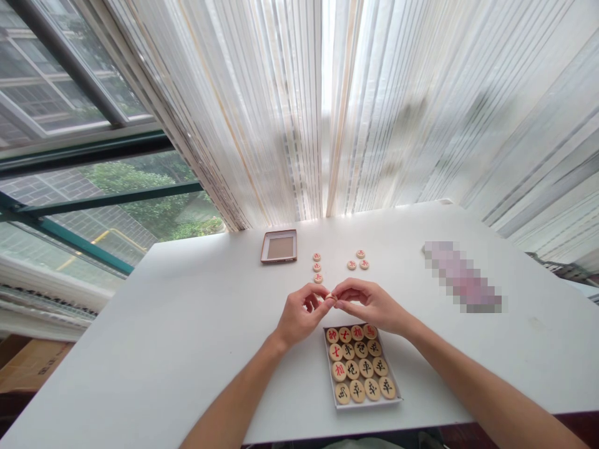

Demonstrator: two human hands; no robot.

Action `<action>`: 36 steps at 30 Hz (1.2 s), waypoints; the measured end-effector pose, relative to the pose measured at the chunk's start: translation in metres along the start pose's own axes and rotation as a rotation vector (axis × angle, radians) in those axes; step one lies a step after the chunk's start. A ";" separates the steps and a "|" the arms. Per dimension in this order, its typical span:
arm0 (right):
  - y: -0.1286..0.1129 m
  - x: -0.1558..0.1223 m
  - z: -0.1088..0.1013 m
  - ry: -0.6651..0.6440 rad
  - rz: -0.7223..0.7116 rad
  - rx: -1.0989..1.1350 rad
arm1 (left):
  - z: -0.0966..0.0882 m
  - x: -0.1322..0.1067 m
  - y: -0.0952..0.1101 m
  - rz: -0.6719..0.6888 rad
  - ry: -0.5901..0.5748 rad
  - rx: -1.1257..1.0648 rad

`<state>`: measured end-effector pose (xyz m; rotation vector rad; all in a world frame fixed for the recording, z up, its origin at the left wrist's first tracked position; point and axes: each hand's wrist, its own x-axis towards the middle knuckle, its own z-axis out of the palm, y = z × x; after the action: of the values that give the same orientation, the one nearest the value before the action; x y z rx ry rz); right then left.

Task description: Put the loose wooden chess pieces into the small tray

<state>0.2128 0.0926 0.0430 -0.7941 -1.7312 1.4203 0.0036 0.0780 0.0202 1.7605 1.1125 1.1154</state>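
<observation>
Just above the table, a round wooden Chinese chess piece (331, 297) sits between the fingertips of my left hand (302, 312) and my right hand (367, 302). Both hands pinch it from opposite sides, and its marking cannot be read. Right below them lies a box tray (369, 406) filled with rows of Chinese chess pieces (357, 350), some marked in red and others in black. Beyond my left hand stands a short column of red-marked pieces (317, 267). Another piece seems partly hidden behind my left fingers. Three more red-marked pieces (351, 265) form a cluster beyond my right hand.
A shallow brown-rimmed box lid (279, 260) rests near the far edge of the white table (196, 324). On the right side lies a pixelated pinkish object (463, 277). Striped curtains (290, 112) hang behind the table, with a window at left.
</observation>
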 end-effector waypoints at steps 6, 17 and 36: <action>-0.001 0.001 0.000 0.017 -0.030 -0.060 | 0.000 0.000 0.000 -0.023 -0.017 -0.019; -0.001 0.001 -0.002 0.056 -0.019 -0.103 | 0.001 -0.002 0.001 0.031 -0.064 -0.032; 0.006 0.000 -0.006 0.158 -0.070 -0.383 | 0.002 0.006 -0.006 -0.198 0.077 -0.398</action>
<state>0.2175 0.0970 0.0376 -1.0077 -1.9108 0.9623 0.0053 0.0856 0.0163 1.2818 1.0029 1.1948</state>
